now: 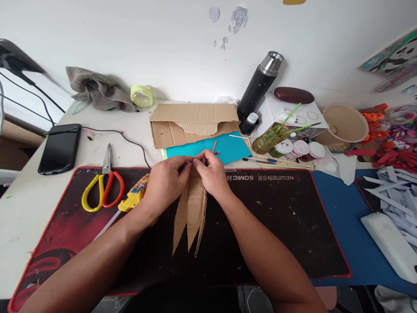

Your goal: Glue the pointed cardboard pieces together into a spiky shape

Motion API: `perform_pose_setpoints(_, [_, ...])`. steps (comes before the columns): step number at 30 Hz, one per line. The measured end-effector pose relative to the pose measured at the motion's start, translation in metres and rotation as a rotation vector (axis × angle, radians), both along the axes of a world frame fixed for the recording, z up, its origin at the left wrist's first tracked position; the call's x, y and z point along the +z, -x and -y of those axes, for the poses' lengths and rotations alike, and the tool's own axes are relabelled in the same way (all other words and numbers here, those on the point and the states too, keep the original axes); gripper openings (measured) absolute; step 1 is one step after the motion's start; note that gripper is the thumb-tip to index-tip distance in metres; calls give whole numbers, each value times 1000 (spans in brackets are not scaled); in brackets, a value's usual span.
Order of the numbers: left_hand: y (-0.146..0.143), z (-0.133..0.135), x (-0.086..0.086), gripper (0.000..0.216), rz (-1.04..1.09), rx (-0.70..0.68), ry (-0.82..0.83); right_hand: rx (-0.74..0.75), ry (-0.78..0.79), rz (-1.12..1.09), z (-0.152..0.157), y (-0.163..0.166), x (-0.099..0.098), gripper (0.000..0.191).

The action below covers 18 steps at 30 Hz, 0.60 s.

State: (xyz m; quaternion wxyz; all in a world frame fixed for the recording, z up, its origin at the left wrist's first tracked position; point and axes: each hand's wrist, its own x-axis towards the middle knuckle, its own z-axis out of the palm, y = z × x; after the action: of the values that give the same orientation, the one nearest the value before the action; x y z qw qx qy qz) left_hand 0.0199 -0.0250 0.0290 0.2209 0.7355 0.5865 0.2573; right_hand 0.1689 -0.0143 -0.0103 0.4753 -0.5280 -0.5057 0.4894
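Long pointed cardboard strips [192,217] hang from both my hands over the black desk mat [276,226], their tips toward me. My left hand [166,184] pinches their top ends with closed fingers. My right hand [213,174] grips the same top ends from the other side, thumb touching the left hand's fingers. A thin stick with a red tip [215,152] pokes out just beyond the fingers, above a teal sheet [228,150].
Yellow and orange scissors [102,187] and a yellow glue gun [133,198] lie left on the mat. Flat cardboard [192,119] sits behind. A phone [60,148] lies far left; a flask [259,84], paint pots [299,148], a brush jar [269,139] and paper scraps [394,191] crowd the right.
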Motion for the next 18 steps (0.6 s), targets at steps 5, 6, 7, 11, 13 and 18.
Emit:
perform_pose_setpoints(5, [0,0,1,31,8,5,9,4,6,25,0,0,1,15])
perform_pose_setpoints(6, [0,0,1,31,15,8,13,2,7,23,0,0,1,15])
perform_pose_setpoints(7, [0,0,1,30,20,10,15,1,7,19,0,1,1,14])
perform_pose_setpoints(11, [0,0,1,31,22,12,17,-8,6,-4,0,2,1,14])
perform_pose_setpoints(13, [0,0,1,31,27,11,26,-8,14,-3,0,2,2,14])
perform_pose_setpoints(18, [0,0,0,31,45,-4,44,-10,26,-3,0,1,3,14])
